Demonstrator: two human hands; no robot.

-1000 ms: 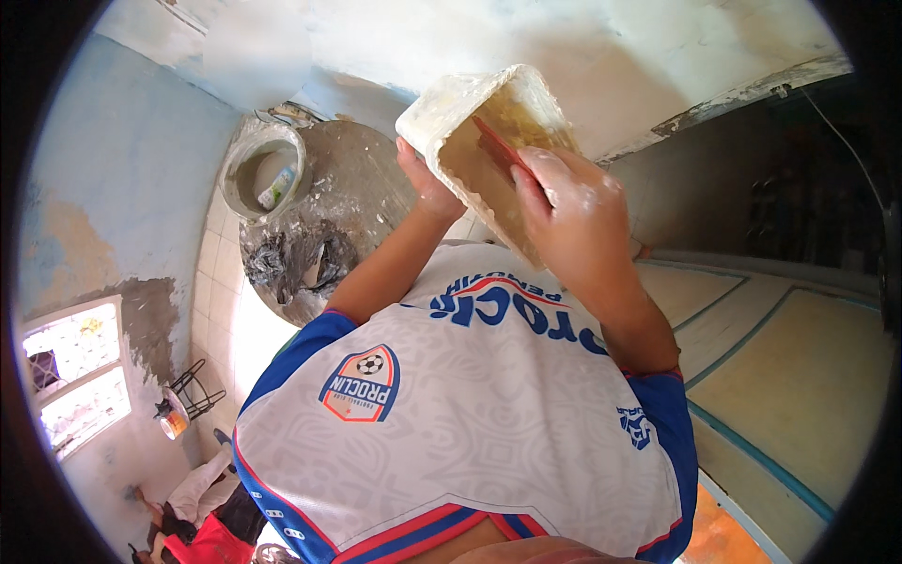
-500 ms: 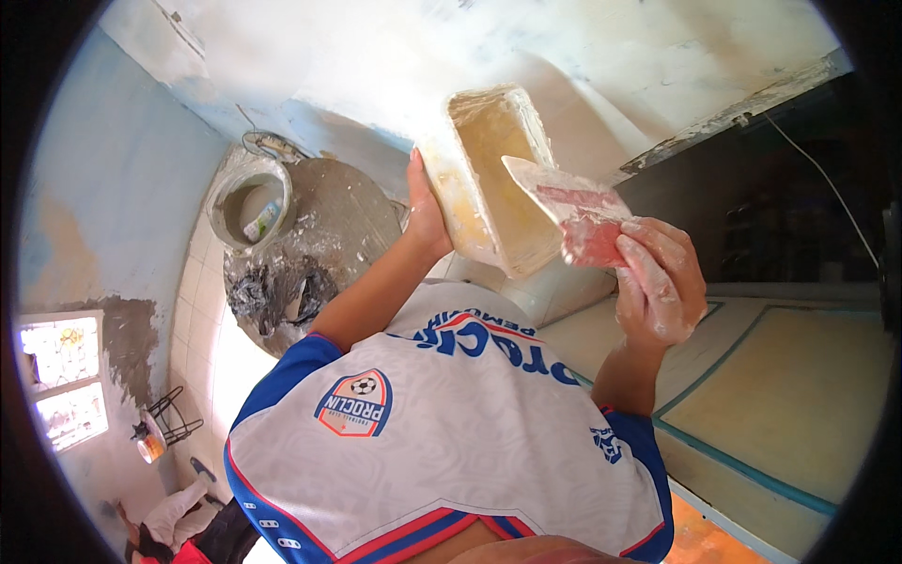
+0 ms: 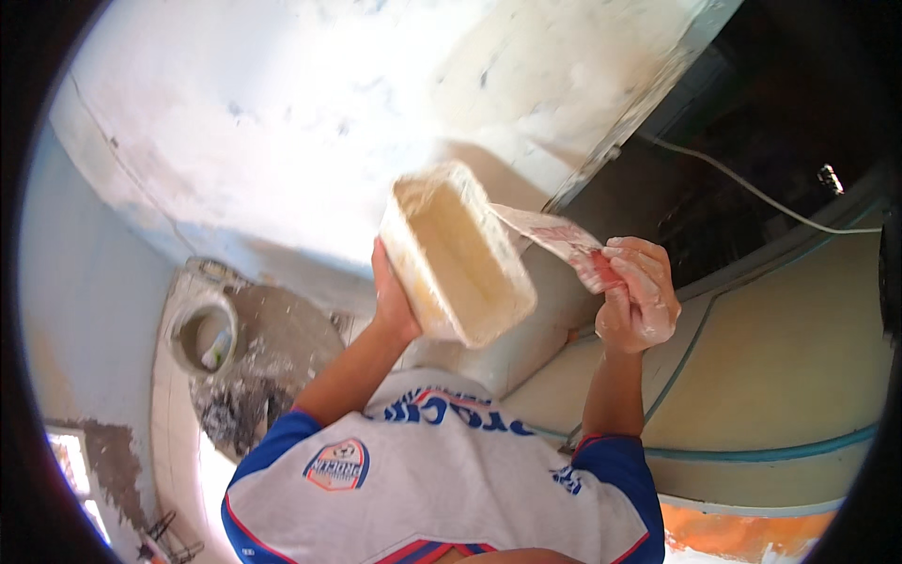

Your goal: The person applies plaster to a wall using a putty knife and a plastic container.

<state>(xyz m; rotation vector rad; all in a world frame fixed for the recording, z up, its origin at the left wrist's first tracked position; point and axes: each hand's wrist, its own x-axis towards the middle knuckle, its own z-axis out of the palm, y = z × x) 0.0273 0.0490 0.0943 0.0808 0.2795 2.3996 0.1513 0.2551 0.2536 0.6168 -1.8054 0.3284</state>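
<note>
My left hand [image 3: 395, 293] grips a plaster-smeared, cream rectangular tub [image 3: 440, 315] from its left side; the tub is tilted and pale residue coats its inner walls. In my right hand [image 3: 641, 293], whose fingers are caked with white plaster, is a putty knife [image 3: 550, 235] with a wide pale blade and a reddish grip part. The blade points up and left, its end close to the tub's right rim; whether they touch I cannot tell.
Ahead rises a patchy white wall [image 3: 310, 141] with a rough broken edge by a dark opening [image 3: 742, 122]. Lower left, a round bucket [image 3: 204, 331] stands beside a grey-smeared round surface [image 3: 282, 329] holding a crumpled black plastic bag [image 3: 235, 414]. Cream panels [image 3: 780, 348] with teal trim lie right.
The putty knife has moved from above the tub's opening to beside its right rim, blade turned more edge-on. My view has shifted, showing more of the wall.
</note>
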